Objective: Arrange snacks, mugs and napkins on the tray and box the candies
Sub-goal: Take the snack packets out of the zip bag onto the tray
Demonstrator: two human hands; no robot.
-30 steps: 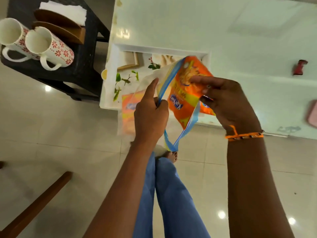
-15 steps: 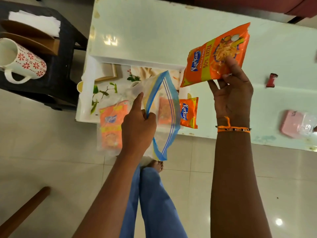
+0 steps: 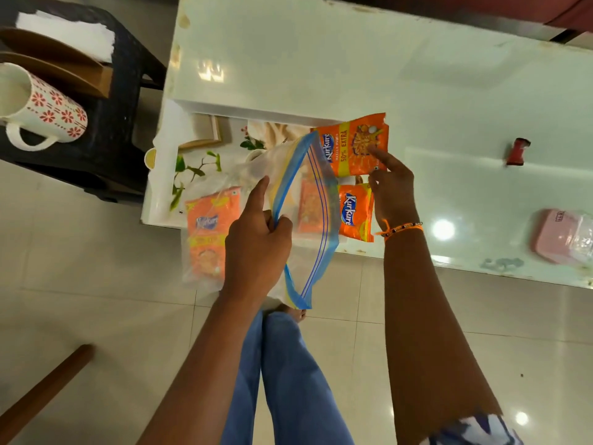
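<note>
We log the floral tray [image 3: 162, 187] at 11 o'clock, on the table [image 3: 449, 75] edge. At centre, the left hand [image 3: 256, 245] grips the open zip-lock bag [image 3: 317, 203] by its rim. At 1 o'clock, the right hand [image 3: 393, 187] pinches a Kurkure packet [image 3: 349, 146] at the tray's far-right corner.

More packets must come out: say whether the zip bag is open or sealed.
Open: the zip bag gapes, its blue rim a wide loop in the left hand.

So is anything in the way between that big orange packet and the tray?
Nothing visible. The right hand holds the orange packet by the far right corner of the tray; another packet lies nearer, not under it.
</note>
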